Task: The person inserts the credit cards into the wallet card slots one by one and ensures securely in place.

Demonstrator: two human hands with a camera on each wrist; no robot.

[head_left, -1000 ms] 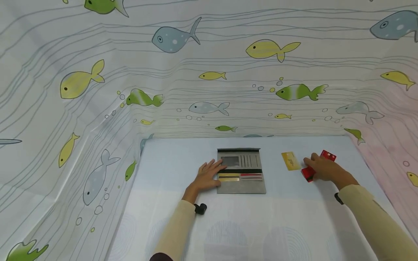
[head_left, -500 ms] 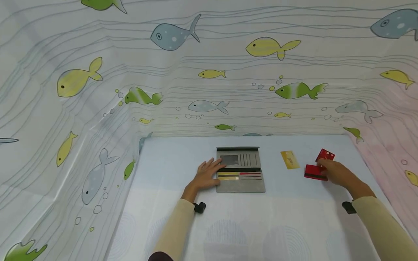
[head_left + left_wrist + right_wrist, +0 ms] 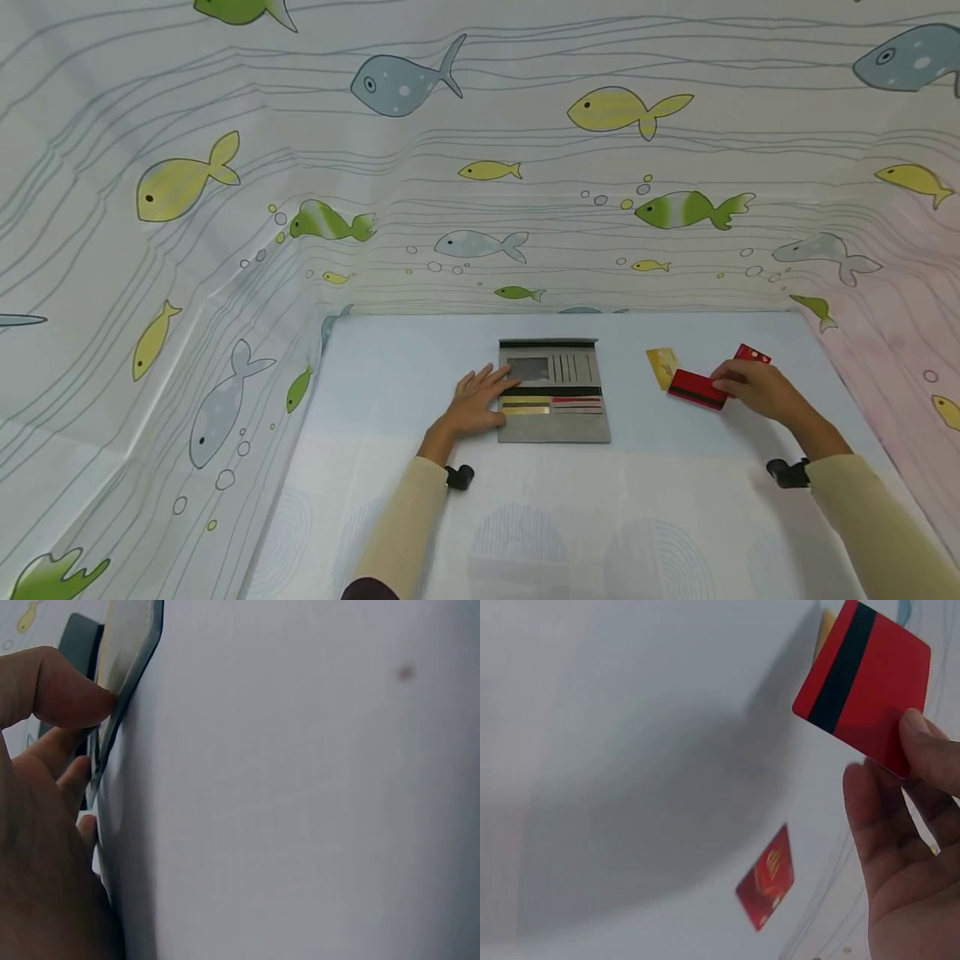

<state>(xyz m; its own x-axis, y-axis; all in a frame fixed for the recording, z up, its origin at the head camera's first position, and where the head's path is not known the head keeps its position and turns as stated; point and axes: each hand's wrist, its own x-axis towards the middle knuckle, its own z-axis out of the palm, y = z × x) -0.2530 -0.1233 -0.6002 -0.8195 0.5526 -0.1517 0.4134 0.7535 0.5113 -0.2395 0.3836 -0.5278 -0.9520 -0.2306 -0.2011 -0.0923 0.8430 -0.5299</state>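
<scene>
A grey wallet [image 3: 555, 429] lies unfolded on the table, with a gold card [image 3: 525, 409] and a red-edged card in its lower slots. My left hand [image 3: 472, 406] rests on the wallet's left edge, fingers spread. In the left wrist view the thumb [image 3: 75, 694] presses on that edge. My right hand [image 3: 761, 390] pinches a red bank card [image 3: 696, 389] by one corner, thumb on top. Its black magnetic stripe faces up in the right wrist view, where the card [image 3: 889, 671] is raised over the table.
A yellow card [image 3: 662, 365] lies right of the wallet, partly covered by the held card in the head view. Another red card [image 3: 752, 353] lies behind my right hand. A fish-patterned sheet [image 3: 420, 200] rises behind and beside the white table [image 3: 405, 358].
My right hand has picked up a red card, turned it so the stripe shows, and brought it left toward the yellow card. The left hand stays on the wallet.
</scene>
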